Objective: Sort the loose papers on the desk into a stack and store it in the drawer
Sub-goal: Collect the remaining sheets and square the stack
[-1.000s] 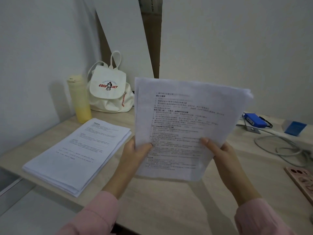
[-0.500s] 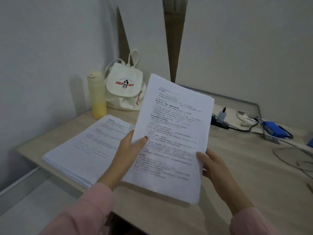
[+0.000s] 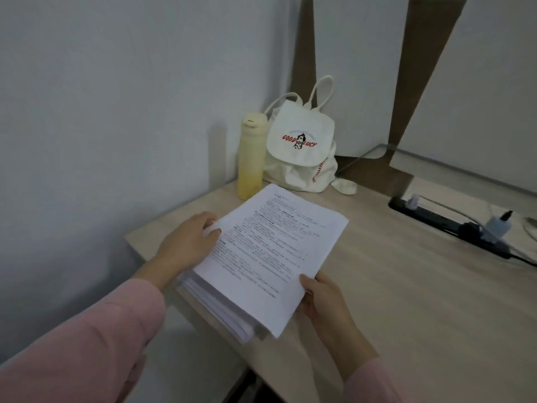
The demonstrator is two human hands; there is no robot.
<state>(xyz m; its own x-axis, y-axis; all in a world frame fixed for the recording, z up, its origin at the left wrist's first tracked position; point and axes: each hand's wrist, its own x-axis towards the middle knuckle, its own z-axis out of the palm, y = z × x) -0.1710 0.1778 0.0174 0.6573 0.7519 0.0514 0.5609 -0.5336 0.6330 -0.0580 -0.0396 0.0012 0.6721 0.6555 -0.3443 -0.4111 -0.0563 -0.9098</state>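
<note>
My left hand [image 3: 189, 242] pinches the left edge of the printed sheets [image 3: 270, 248], thumb on top. The sheets lie askew over the stack [image 3: 220, 311] at the left front corner of the desk [image 3: 406, 301]. My right hand [image 3: 322, 301] grips their near right corner, thumb on top.

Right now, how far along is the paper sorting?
Mostly gathered: a thick stack lies at the desk's left corner; I see no other loose sheets. In hand: left hand and right hand each have a grip on a sheaf lying over that stack, near corner overhanging. Left: square the edges and store it; no drawer is in view.
</note>
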